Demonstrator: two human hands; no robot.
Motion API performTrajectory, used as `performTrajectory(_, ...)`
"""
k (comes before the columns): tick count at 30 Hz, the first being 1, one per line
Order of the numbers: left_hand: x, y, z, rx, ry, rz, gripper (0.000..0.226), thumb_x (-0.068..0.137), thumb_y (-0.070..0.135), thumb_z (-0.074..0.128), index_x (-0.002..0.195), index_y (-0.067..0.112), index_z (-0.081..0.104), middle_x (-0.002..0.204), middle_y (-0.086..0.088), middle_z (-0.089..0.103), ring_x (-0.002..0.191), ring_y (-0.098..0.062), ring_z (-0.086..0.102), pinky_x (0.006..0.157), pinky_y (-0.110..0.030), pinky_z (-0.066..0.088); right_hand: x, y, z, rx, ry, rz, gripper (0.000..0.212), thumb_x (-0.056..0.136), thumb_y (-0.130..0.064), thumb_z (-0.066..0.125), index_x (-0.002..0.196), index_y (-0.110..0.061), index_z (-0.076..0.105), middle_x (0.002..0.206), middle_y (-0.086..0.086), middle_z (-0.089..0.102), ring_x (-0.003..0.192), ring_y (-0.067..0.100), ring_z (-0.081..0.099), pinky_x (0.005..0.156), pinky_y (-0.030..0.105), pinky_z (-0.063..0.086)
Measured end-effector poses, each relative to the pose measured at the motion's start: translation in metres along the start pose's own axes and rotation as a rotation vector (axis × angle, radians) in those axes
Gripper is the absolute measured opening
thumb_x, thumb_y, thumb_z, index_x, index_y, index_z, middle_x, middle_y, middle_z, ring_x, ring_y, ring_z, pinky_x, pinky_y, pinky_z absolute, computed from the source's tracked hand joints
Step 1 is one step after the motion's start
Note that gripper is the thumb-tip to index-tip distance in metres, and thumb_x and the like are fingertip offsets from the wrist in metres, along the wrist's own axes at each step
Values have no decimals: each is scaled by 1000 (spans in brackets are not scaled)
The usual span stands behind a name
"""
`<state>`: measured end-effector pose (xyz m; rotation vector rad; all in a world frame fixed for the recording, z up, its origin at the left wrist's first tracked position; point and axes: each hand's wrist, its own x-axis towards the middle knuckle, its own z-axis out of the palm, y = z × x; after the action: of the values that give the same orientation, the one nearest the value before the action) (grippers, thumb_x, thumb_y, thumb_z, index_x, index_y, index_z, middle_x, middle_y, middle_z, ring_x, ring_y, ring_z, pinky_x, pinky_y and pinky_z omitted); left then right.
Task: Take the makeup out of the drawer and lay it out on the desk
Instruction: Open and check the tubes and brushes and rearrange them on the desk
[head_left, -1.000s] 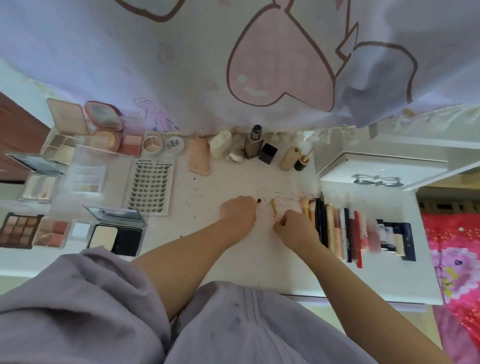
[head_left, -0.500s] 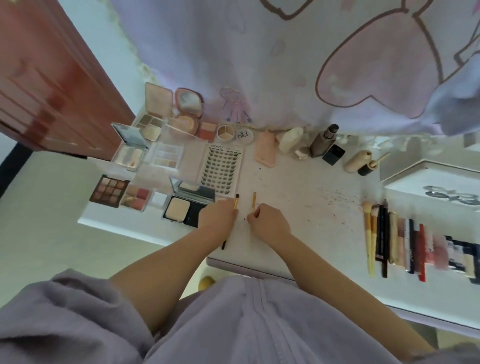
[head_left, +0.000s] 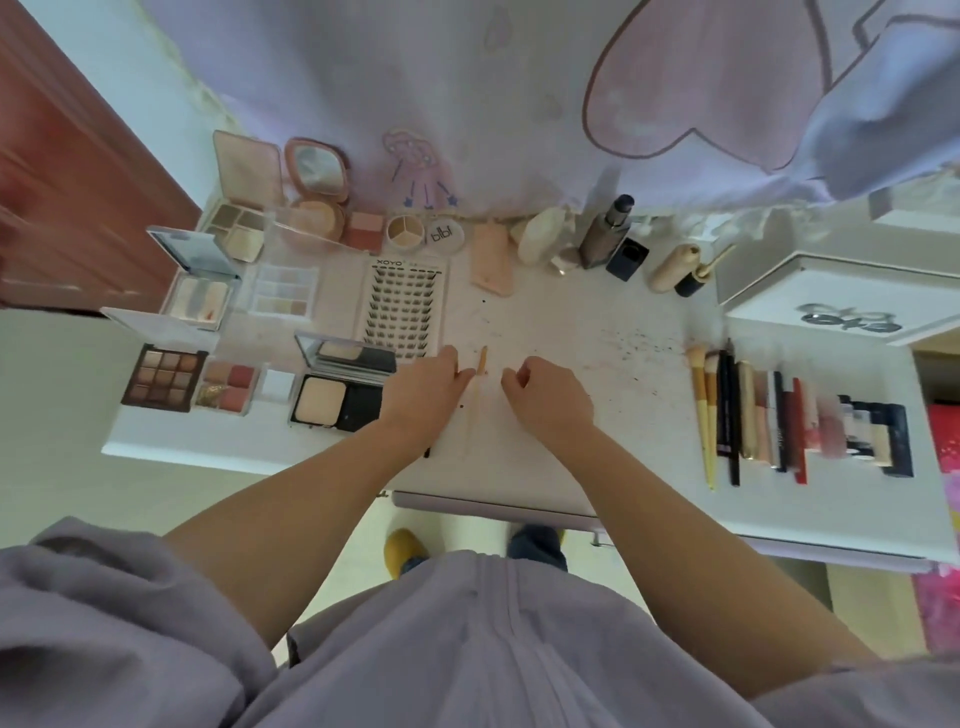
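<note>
Both forearms reach over the worktop (head_left: 545, 457). The left hand (head_left: 423, 392), fingers curled, holds a thin dark pencil (head_left: 429, 451). The right hand (head_left: 550, 397) curls in an empty grip beside a tan pencil (head_left: 478, 387).

Your open lane is the bare bench (head_left: 597, 431) between the lash tray (head_left: 405, 306) and the row of brushes and pencils (head_left: 748, 415). Palettes (head_left: 166, 382) crowd the left side, bottles (head_left: 605, 234) line the back, and a white box (head_left: 831, 296) blocks the far right.

White desk (head_left: 597, 415); lilac curtain (head_left: 467, 93), pink heart print; brown-toned eyeshadow palette (head_left: 163, 376); yellow-handled brushes (head_left: 702, 415).
</note>
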<state>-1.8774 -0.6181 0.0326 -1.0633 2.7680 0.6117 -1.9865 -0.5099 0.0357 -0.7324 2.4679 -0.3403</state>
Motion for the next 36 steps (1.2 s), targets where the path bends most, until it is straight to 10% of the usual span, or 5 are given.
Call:
performTrajectory(14,46,252,80,-156,-195,57,30,98,32,34,122,16,41,102,-9,61,85,-28,60,61,-33,39,16,187,-124,-102,0,72,25,96,-26,41,104,-14,61,98,5,62,86,23,60,68,30,44)
performTrajectory(25,47,245,88,-69,-238,-129,24,95,35,42,104,14,47,95,-5,61,69,-19,47,51,-28,32,33,186,-112,-323,-15,0,18,97,-25,43,104,-13,54,107,15,59,93,30,60,61,31,38)
performTrajectory(31,41,235,84,-139,-281,-93,16,93,22,38,107,17,45,71,0,49,61,-19,49,51,-28,36,36,174,-101,-168,-93,115,24,96,-30,49,82,-11,56,69,2,48,66,19,50,53,27,37)
performTrajectory(36,38,205,71,-59,-342,-157,22,91,23,45,69,16,44,71,-1,53,54,-14,44,46,-24,32,34,146,-88,-42,-129,146,36,91,-41,50,83,-8,62,75,7,59,72,25,59,58,27,41)
